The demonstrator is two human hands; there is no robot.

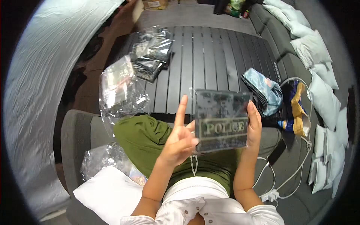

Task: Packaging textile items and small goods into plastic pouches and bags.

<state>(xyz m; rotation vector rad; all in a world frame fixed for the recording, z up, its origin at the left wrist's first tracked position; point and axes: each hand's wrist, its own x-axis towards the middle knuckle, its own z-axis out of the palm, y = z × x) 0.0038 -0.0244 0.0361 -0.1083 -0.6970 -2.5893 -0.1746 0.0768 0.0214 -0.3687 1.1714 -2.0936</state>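
Note:
A flat, square, dark camouflage wallet-like item (221,108) in clear plastic is held upright above my lap, a lettered patch on its face. My right hand (254,125) grips its right edge, thumb at the front and the other fingers mostly hidden behind. At the left edge, my left hand (179,142) has its thumb against the lower corner. Its index finger points up, apart from the item, while another finger goes behind it. Past my left hand, several similar dark items in clear plastic (152,50) lie on the black slatted table (187,67).
Clear plastic bags (120,84) overhang the table's near left edge. A blue-and-black bundle (266,90) lies at its right. On the grey sofa are a blue-and-yellow packet (300,112), a black phone-like object (276,152), white cables with a plug block (270,195) and a white pillow (108,195).

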